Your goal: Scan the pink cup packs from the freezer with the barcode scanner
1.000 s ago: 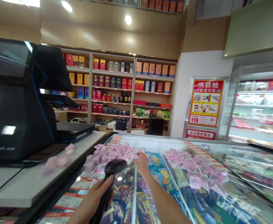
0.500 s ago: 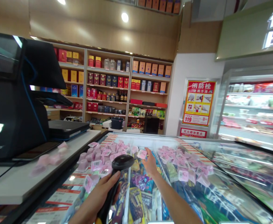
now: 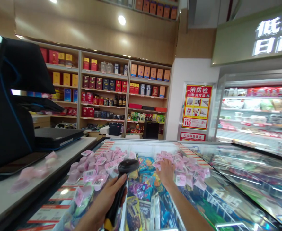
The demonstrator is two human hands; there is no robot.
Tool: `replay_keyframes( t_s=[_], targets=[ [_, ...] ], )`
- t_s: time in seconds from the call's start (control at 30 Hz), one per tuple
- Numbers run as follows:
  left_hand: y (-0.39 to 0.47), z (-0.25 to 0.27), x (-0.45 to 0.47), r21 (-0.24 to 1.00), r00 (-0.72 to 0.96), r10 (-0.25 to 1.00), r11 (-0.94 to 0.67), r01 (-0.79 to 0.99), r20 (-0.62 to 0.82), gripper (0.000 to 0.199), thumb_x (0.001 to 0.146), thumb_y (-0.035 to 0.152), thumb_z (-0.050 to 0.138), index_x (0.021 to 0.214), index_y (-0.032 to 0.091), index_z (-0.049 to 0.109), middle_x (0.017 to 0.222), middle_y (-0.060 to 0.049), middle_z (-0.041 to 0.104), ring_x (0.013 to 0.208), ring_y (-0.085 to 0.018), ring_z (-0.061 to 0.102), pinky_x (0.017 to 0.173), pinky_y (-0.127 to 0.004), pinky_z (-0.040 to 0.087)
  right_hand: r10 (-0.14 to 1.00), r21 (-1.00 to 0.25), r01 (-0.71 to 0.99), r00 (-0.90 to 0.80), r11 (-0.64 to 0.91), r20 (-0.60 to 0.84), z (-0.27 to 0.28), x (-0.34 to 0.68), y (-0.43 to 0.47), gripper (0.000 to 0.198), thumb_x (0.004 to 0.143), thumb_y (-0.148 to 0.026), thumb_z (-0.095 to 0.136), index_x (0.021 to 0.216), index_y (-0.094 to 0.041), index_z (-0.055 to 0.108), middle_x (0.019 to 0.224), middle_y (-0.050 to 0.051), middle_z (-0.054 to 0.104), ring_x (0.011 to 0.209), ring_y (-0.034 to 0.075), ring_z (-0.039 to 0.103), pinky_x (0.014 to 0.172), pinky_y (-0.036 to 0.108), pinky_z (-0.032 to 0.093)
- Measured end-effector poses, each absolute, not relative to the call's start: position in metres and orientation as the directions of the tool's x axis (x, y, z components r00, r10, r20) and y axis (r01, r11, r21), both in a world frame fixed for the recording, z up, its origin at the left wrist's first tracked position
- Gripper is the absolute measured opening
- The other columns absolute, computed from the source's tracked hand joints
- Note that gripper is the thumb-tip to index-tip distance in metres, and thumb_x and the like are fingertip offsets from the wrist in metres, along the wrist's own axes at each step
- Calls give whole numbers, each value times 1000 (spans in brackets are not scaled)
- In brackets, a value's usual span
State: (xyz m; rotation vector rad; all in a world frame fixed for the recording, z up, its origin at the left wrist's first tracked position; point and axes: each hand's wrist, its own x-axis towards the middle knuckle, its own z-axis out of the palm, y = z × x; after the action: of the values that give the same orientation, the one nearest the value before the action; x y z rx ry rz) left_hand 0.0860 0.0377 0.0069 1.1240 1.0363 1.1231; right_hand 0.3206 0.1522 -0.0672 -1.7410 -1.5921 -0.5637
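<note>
My left hand (image 3: 107, 195) is wrapped around the handle of a black barcode scanner (image 3: 128, 166), its head pointing up and forward. At the near edge of the right-hand pile of pink cups (image 3: 180, 179), my right hand (image 3: 165, 171) reaches over the freezer with its fingers curled. A small pink cup (image 3: 156, 165) shows beside its thumb, though the fingers partly hide the grip. More labelled pink cups (image 3: 100, 163) are heaped on the left side, near the scanner. Colourful frozen packets (image 3: 141, 189) lie under the glass between the piles.
A white counter (image 3: 66, 160) at left holds a black checkout machine (image 3: 15, 106) and a few pink cups (image 3: 27, 175). Shelves (image 3: 102, 75) of boxes and bottles stand behind. Another glass-topped freezer (image 3: 251, 166) and a lit chiller (image 3: 256, 112) are at right.
My right hand has moved right with the pink cup, from above the middle packets to the right-hand pile. My left hand still holds the scanner. The view has turned slightly right.
</note>
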Motion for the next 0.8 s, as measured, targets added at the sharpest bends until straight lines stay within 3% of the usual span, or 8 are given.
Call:
replay_keyframes(
  t_s=[0.1, 0.23, 0.3, 0.37, 0.47, 0.53, 0.63, 0.8],
  targets=[
    [48, 3, 97, 990, 173, 984, 67, -128, -44, 36, 64, 52, 51, 58, 17, 45, 43, 4, 50, 35, -7, 42, 37, -19, 33, 684, -169, 985, 151, -41, 713, -70, 333, 150, 23, 64, -19, 53, 87, -20, 58, 108, 10, 54, 105, 28, 40, 88, 48, 20],
    [53, 0, 110, 991, 167, 985, 62, -121, -41, 35, 65, 52, 50, 60, 18, 43, 42, 5, 49, 34, -6, 42, 37, -18, 32, 675, -223, 972, 212, -72, 707, -74, 352, 147, 28, 62, -11, 49, 88, -18, 59, 110, 12, 52, 108, 29, 38, 91, 48, 19],
    [59, -2, 120, 992, 162, 986, 53, -116, -34, 34, 66, 52, 49, 62, 18, 42, 43, 5, 48, 35, -6, 42, 37, -17, 32, 649, -304, 953, 236, -8, 723, -74, 355, 145, 35, 61, -7, 45, 91, -17, 59, 114, 12, 50, 111, 28, 37, 94, 46, 18],
    [68, -5, 133, 994, 177, 984, 36, -107, -16, 34, 68, 52, 44, 64, 19, 41, 42, 6, 46, 34, -6, 41, 37, -17, 31, 618, -455, 878, 276, 150, 736, -70, 347, 143, 36, 63, -10, 43, 95, -16, 58, 116, 12, 49, 113, 26, 37, 95, 44, 19],
    [87, -7, 158, 998, 189, 982, -15, -67, 28, 33, 72, 51, 34, 75, 20, 40, 41, 8, 42, 33, -8, 40, 36, -19, 32, 716, -771, 486, 352, 411, 603, -60, 316, 136, 34, 71, -29, 43, 98, -13, 56, 107, 13, 55, 105, 24, 46, 90, 39, 31],
    [99, -9, 173, 998, 176, 983, -53, -33, 58, 32, 75, 47, 29, 85, 19, 40, 46, 7, 45, 37, -9, 45, 40, -21, 37, 864, -914, 75, 303, 399, 402, -51, 291, 129, 44, 74, -45, 39, 100, -14, 55, 96, 11, 61, 94, 23, 54, 78, 36, 41],
    [114, -13, 187, 984, 171, 975, -159, 76, 145, 29, 76, 40, 30, 88, 19, 45, 61, 3, 55, 55, -10, 54, 55, -22, 43, 956, -926, -268, 202, 265, 215, -38, 269, 118, 51, 63, -51, 55, 98, -14, 54, 82, 7, 65, 81, 22, 59, 65, 31, 45],
    [158, -16, 175, 882, 125, 971, -238, 406, 204, 31, 77, 37, 34, 80, 16, 57, 73, -2, 62, 73, -13, 57, 68, -24, 42, 969, -860, -493, 247, 135, 10, -28, 279, 113, 44, 55, -45, 65, 84, -14, 55, 65, 2, 64, 64, 18, 60, 52, 25, 45]
  ],
)
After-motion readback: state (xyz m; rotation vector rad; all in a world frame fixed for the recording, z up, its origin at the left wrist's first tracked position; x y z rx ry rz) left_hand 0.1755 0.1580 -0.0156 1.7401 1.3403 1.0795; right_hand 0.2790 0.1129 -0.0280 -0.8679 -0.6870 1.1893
